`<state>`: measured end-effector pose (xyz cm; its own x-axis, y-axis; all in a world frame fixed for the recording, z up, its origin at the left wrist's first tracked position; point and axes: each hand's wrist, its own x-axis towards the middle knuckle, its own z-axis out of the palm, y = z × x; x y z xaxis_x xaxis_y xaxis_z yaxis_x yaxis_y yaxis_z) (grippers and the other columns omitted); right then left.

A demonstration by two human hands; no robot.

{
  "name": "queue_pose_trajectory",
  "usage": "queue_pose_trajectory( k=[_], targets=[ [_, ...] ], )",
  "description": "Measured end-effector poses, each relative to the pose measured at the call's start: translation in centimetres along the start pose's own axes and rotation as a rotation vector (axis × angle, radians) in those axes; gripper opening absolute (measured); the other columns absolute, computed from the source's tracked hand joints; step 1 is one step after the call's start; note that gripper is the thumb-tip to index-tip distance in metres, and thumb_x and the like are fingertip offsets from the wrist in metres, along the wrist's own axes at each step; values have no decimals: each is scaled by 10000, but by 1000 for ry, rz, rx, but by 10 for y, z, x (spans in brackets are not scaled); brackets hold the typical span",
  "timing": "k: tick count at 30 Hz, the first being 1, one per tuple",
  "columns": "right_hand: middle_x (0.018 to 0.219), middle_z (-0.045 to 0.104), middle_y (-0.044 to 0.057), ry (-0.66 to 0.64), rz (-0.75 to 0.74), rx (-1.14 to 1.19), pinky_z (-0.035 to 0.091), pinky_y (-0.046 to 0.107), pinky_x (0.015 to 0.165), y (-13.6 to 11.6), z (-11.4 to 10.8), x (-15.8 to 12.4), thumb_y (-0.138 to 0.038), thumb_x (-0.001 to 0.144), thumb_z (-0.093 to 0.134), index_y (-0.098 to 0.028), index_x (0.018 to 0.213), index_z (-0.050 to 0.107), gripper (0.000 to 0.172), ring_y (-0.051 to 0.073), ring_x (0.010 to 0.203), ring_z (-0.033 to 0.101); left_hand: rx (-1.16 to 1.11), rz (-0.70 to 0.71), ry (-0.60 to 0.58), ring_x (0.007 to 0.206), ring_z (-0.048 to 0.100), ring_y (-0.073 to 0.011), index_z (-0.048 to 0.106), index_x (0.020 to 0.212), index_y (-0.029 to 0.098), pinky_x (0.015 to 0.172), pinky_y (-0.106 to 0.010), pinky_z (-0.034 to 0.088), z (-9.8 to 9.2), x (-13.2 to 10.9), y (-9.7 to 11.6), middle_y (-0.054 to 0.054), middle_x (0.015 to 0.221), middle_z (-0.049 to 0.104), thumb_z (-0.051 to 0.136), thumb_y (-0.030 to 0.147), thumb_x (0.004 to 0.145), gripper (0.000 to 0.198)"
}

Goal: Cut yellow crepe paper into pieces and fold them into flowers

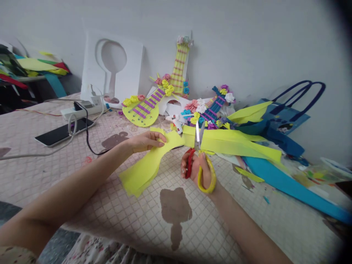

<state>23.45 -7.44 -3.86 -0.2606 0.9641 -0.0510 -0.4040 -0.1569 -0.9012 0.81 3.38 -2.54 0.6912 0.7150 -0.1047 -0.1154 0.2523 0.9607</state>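
Between the fingers and thumb of my left hand (150,141) is a strip of yellow crepe paper (143,168), its wide end hanging down toward the table. My right hand (196,165) grips scissors (208,179) with one red and one yellow handle loop. Their blades point up, slightly parted, in front of a long yellow paper strip (236,141). Whether the blades touch that strip I cannot tell. A white glue gun (175,122) lies just behind the paper. Flower-trimmed craft instruments, a yellow one (145,110) and a blue one (216,109), stand further back.
On the left lie a dark phone (62,134), cables and a white power strip (82,109). A white foam board (132,73) with a cut-out leans on the wall. At right are a blue bag (294,121), a blue paper strip (288,187) and a clear plastic container (327,170).
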Motion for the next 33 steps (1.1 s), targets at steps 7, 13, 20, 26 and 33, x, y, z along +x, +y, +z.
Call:
queue_pose_trajectory(
  k=[7,13,20,26,33],
  targets=[
    [737,491,20,-406,250,141,445,299,545,9,13,-16,-792,717,418,-156,912,595,688,138,603,478,-37,97,32,522,612,-67,631,839,147,494,-156,499,-20,-2,5,33,641,653,749,145,673,204],
    [740,469,20,-528,353,275,454,309,562,9,16,-21,-810,739,316,-135,915,591,749,132,594,472,-68,140,70,539,622,-65,633,839,149,506,-135,495,-30,-4,8,29,649,658,752,133,671,206],
    [730,460,23,-548,367,303,459,314,559,11,15,-21,-822,745,224,-127,923,585,803,132,589,460,-48,170,54,544,614,-49,633,835,147,508,-115,476,-31,-5,9,33,653,650,742,134,674,195],
    [728,460,24,-546,381,308,454,312,559,9,14,-21,-830,733,240,-125,913,575,801,128,584,449,-19,153,72,504,579,-38,626,803,145,475,-118,458,-25,-7,12,51,611,621,744,145,667,181],
    [735,467,27,-562,371,316,461,313,558,9,15,-22,-823,742,231,-134,889,569,781,133,589,461,-8,165,61,498,579,-53,622,792,147,470,-133,464,-25,-7,13,43,605,618,769,174,645,210]
  ],
)
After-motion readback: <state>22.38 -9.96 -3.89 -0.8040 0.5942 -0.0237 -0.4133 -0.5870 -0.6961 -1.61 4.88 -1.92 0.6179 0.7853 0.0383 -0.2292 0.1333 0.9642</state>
